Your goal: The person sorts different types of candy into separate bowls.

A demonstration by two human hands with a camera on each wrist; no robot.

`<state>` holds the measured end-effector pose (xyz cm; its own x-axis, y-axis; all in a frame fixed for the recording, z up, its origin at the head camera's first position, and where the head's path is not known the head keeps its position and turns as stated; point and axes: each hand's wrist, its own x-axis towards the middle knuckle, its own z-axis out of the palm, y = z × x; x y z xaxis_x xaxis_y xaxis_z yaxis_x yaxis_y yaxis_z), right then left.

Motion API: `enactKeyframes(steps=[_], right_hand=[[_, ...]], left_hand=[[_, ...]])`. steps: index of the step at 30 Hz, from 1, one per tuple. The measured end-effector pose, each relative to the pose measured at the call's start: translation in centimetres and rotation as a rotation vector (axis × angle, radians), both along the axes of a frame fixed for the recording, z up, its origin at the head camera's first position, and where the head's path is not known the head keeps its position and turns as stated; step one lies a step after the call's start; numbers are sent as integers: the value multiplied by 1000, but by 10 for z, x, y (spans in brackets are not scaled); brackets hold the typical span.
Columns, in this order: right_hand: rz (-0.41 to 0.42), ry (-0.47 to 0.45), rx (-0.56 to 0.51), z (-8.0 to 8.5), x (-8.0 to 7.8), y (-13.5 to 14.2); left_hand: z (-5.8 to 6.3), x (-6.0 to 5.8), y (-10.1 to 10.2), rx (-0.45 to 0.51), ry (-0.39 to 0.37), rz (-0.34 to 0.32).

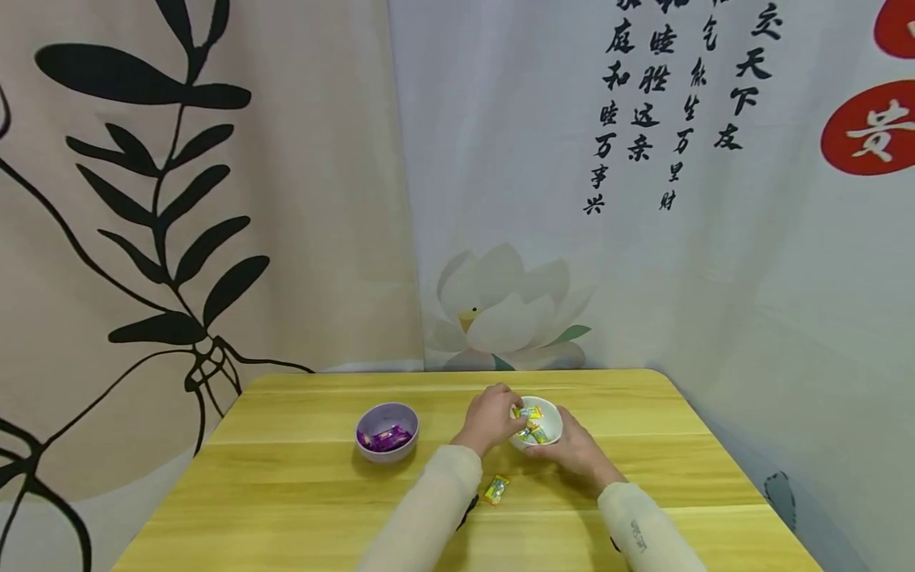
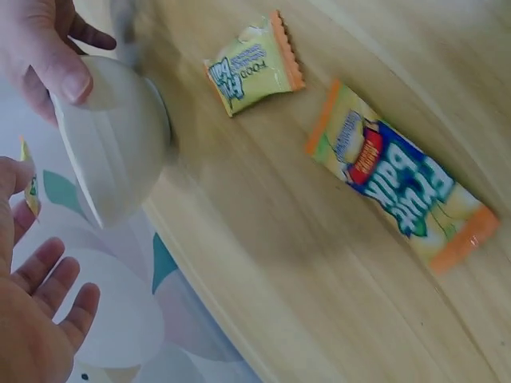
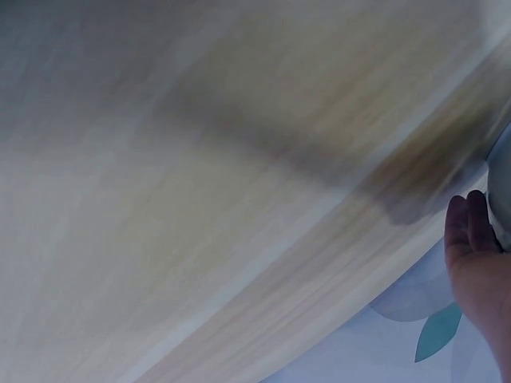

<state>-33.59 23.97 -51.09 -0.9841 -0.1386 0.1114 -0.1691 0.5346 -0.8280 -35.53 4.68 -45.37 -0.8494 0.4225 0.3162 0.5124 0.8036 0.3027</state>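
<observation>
My right hand (image 1: 577, 451) grips the white bowl (image 1: 550, 415) from its right side, thumb near the rim. Yellow-wrapped candies (image 1: 536, 434) lie inside it. Held over the bowl's left edge, my left hand (image 1: 491, 419) pinches a small wrapped candy (image 2: 30, 187) between thumb and forefinger, its other fingers loosely extended. The left wrist view shows the bowl (image 2: 116, 144) tilted in that camera's picture, with a square fruit candy (image 2: 255, 68) and a longer-looking one (image 2: 399, 179) on the table. In the head view only one loose candy (image 1: 496, 489) shows.
A purple bowl (image 1: 387, 415) with purple-wrapped candies (image 1: 389, 438) stands left of my hands on the wooden table (image 1: 300, 492). Behind the table's far edge hangs a printed curtain (image 1: 336, 199) with plant, lotus and lettering.
</observation>
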Motion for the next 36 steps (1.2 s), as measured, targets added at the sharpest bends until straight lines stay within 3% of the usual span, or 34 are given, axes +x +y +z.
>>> enactKeyframes(steps=[9,17,24,29,36], right_hand=[[8,12,-2,1,-1,-4],[-14,9,-2,3,0,-2],[-26,-12,1,2,1,0],[-41,-19,7,0,3,2],[-44,-24,21,-1,2,0]], left_hand=[[-4,0,7,-31,-93,47],[-3,1,-11,-20,-78,50],[-4,4,-30,-92,-51,11],[-7,14,-44,-116,-39,-37],[-21,35,-69,-119,-115,-84]])
